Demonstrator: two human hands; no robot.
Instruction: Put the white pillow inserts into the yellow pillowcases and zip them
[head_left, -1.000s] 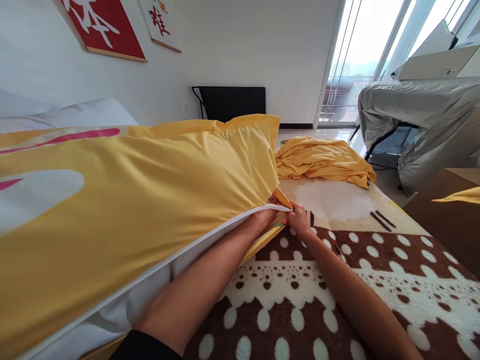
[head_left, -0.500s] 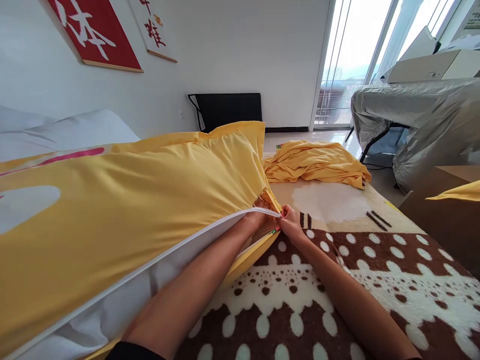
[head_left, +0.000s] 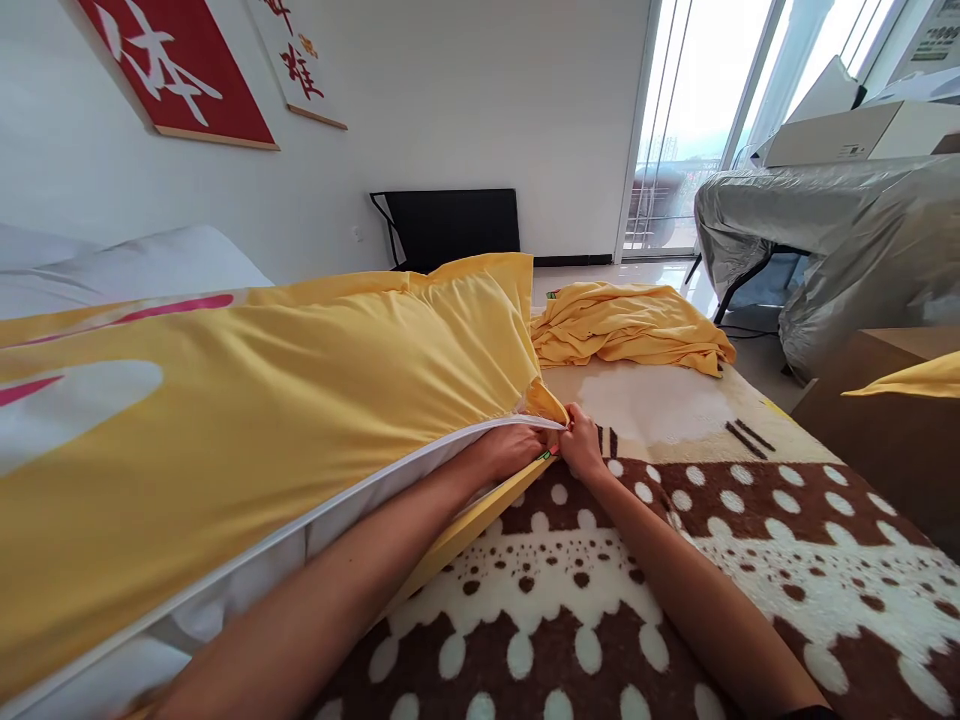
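A long yellow pillowcase (head_left: 322, 380) with white and pink printed patches covers a white pillow (head_left: 240, 590), which shows through the open side. A white strip, perhaps a zip, edges the opening. My right hand (head_left: 581, 443) is closed on the corner of the pillowcase at the far end of this opening. Just left of it, my left hand (head_left: 514, 450) reaches into the opening, its fingers curled by the same corner. The left fingertips are partly hidden by the cloth, so what they hold does not show clearly.
A brown and cream patterned blanket (head_left: 555, 580) covers the bed. Crumpled yellow cloth (head_left: 630, 325) lies at its far side. White pillows (head_left: 172, 260) rest at the left. A black folded chair (head_left: 454, 225), a plastic-covered table (head_left: 825, 200) and a cardboard box (head_left: 870, 400) stand around the bed.
My left hand has drawn back a little from inside the pillowcase corner, so more of it shows. My right hand keeps its grip on the corner. The view has shifted slightly.
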